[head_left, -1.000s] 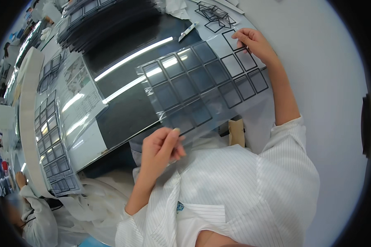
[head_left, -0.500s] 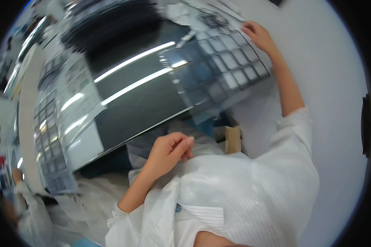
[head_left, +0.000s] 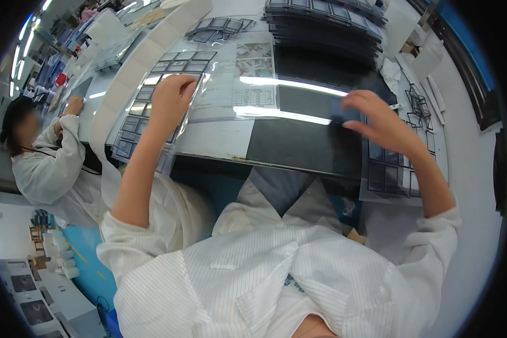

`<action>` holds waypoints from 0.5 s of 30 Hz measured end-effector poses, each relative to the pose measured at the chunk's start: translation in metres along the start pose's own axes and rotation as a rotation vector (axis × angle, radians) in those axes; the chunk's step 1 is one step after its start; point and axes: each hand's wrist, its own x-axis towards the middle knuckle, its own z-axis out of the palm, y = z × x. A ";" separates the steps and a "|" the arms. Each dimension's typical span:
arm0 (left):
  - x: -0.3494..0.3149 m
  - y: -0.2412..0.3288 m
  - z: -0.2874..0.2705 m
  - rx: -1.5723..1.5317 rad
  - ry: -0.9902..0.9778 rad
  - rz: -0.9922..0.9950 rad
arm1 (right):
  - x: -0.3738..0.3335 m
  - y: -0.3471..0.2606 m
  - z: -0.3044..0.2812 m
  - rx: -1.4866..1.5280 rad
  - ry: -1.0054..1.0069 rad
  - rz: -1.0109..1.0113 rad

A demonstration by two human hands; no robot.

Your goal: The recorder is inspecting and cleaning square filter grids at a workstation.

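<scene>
My left hand (head_left: 173,101) is closed, its fingers curled in above a clear sheet of dark-framed rectangular panes (head_left: 132,121) at the left of the table. Whatever it may be pinching is hidden. My right hand (head_left: 377,118) grips a small dark blue piece (head_left: 338,110) between thumb and fingers over the black mat (head_left: 304,132). That piece is smeared by motion, so its exact kind does not show. Beneath my right forearm lies another clear sheet with dark-framed panes (head_left: 386,174), at the table's right end.
Tall stacks of dark-framed panels (head_left: 327,28) stand behind the mat. A printed sheet (head_left: 256,84) lies left of it, with loose frames (head_left: 219,27) farther back. Thin black scraps (head_left: 419,107) lie at the right. A co-worker (head_left: 50,152) sits at the left, beyond a pale strip (head_left: 118,93).
My view has swung left. My left hand has gone from my lap to above the left sheet; my right hand has moved from the right sheet's far edge to the mat, with a dark blue piece.
</scene>
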 end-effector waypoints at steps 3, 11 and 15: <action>0.044 -0.029 0.031 0.065 0.010 0.122 | 0.050 -0.012 0.028 0.003 -0.036 -0.169; 0.089 0.003 0.096 0.696 -0.106 0.023 | 0.095 -0.023 0.104 -0.109 0.154 -0.252; 0.098 0.022 0.111 0.797 -0.158 0.053 | 0.088 -0.018 0.103 -0.059 0.207 -0.238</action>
